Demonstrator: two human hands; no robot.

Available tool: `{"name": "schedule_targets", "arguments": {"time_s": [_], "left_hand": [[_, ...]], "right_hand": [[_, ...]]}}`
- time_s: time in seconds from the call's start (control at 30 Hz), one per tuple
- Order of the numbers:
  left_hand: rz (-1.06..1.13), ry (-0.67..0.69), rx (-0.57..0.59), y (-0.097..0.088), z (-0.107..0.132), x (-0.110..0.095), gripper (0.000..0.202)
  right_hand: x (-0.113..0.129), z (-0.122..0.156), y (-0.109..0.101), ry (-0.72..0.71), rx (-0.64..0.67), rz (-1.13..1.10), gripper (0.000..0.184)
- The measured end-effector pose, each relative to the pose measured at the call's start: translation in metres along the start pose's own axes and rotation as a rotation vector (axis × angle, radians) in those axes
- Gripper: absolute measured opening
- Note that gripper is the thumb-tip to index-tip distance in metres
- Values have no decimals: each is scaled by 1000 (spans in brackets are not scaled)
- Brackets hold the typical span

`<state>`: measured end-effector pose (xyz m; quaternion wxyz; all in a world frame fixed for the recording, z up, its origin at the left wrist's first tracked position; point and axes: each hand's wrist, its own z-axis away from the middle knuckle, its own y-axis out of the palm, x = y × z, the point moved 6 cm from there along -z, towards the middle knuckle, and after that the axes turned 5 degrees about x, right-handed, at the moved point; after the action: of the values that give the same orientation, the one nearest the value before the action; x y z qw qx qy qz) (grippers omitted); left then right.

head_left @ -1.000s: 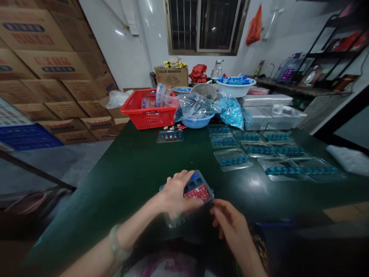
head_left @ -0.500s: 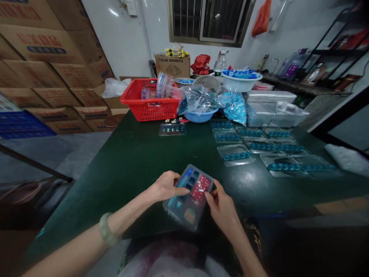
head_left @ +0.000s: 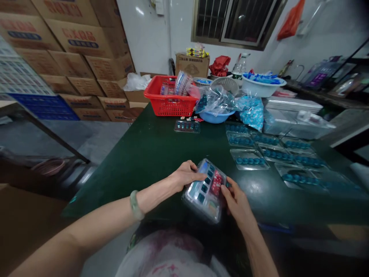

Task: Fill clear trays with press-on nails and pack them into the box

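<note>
My left hand (head_left: 186, 176) and my right hand (head_left: 236, 202) grip opposite sides of a clear plastic blister tray (head_left: 205, 191), held just above the dark green table (head_left: 150, 154). The tray has several compartments with blue, red and pale contents, and my left fingers cover its upper edge. A pale green bangle (head_left: 134, 205) circles my left wrist. Farther off, several clear blister trays holding rows of blue items (head_left: 248, 159) lie on the table to the right, and another (head_left: 187, 126) lies near the far edge.
A red plastic basket (head_left: 170, 105) and a blue basin (head_left: 216, 117) heaped with plastic bags stand at the table's far side. Behind them are a white bowl (head_left: 263, 86) and metal trays (head_left: 292, 105). Stacked cardboard boxes (head_left: 83, 69) fill the left.
The view has swung to the right. Both hands now hold the tray tilted at a new angle, higher and closer to me, with its red compartment turned toward the top.
</note>
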<state>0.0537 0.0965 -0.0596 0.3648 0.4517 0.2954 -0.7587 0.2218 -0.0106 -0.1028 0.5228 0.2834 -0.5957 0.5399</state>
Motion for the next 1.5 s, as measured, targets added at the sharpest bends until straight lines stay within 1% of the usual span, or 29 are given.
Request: {"name": "schedule_targets", "arguments": {"time_s": [0.1,0.17,0.23,0.27,0.33,0.4,0.47,0.5,0.53,0.6,0.67,0.73,0.8,0.83,0.9,0.97,1.03,1.1,1.23,1.3,1.5], "left_hand": [[182,5,37,-1,-5,1,43],[300,1,101,-3,-7,2,43],[395,-1,176,-5,-8,4,44],[429,1,205,-8,-8,5,44],[465,5,246,-12,-6,8,44],[470,17,263,-17,-2,10,48],[455,47,261,-22,3,10,58],[429,84,258,-24,5,7,62],[390,126,259,-25,8,4,63],[294,173,265,-28,13,-1,57],[212,157,277,-29,16,-3,54],[176,157,290,-30,21,-7,59],[143,206,336,-26,28,-13,73],[124,217,363,-23,32,-16,84],[75,179,411,-14,40,-19,106],[40,127,428,-8,45,-22,115],[44,115,445,-5,48,-25,115],[80,132,472,-6,47,-28,112],[165,207,498,-13,42,-31,95],[179,222,502,-16,40,-30,91],[197,251,429,-24,36,-31,86]], "right_hand": [[-3,5,-1,77,-35,-277,50],[-5,9,5,125,-5,-509,47],[-2,12,15,146,50,-672,40],[3,13,21,130,94,-716,36],[19,16,32,55,184,-775,27],[38,18,42,-33,259,-826,25],[55,19,48,-112,266,-829,25],[62,20,51,-148,257,-802,25],[68,20,54,-185,251,-761,26],[77,20,60,-252,252,-667,27],[83,21,67,-299,266,-597,28],[86,22,71,-323,266,-571,29],[87,23,73,-336,256,-561,29],[88,24,73,-339,252,-551,29],[88,26,73,-337,251,-520,28],[88,28,73,-330,250,-485,27],[87,30,72,-334,246,-473,28],[85,32,71,-338,239,-473,28],[80,33,66,-304,225,-477,28],[78,34,64,-289,233,-505,27],[66,33,68,-246,237,-643,26]]}}
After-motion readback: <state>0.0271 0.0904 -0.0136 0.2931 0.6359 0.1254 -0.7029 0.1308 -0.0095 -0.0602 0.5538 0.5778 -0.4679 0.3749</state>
